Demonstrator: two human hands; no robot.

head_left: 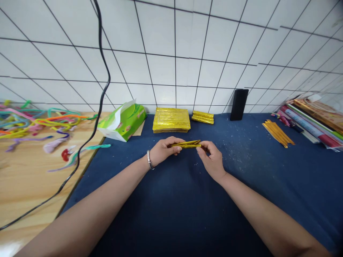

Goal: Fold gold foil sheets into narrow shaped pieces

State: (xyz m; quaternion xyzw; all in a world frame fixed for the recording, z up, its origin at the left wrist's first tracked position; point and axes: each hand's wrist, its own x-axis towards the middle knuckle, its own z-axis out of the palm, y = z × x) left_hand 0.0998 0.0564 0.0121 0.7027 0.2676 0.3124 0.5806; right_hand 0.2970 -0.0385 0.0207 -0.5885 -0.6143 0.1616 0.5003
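Observation:
A folded strip of gold foil paper point(187, 144) is held flat between both hands above the dark blue cloth point(241, 171). My left hand point(163, 150), with a silver bracelet at the wrist, pinches its left end. My right hand point(211, 159) pinches its right end, fingers curled round it. Behind the hands a thick stack of gold foil sheets point(171, 119) lies near the wall, with a smaller pile of folded gold pieces point(203, 117) right of it.
A green tissue pack point(122, 121) lies at the cloth's left edge. Colourful pipe cleaners point(34, 123) litter the wooden table on the left, crossed by a black cable point(80, 157). A black phone point(239, 104) leans on the tiled wall. Gold strips point(278, 133) and stacked books point(313, 121) lie right.

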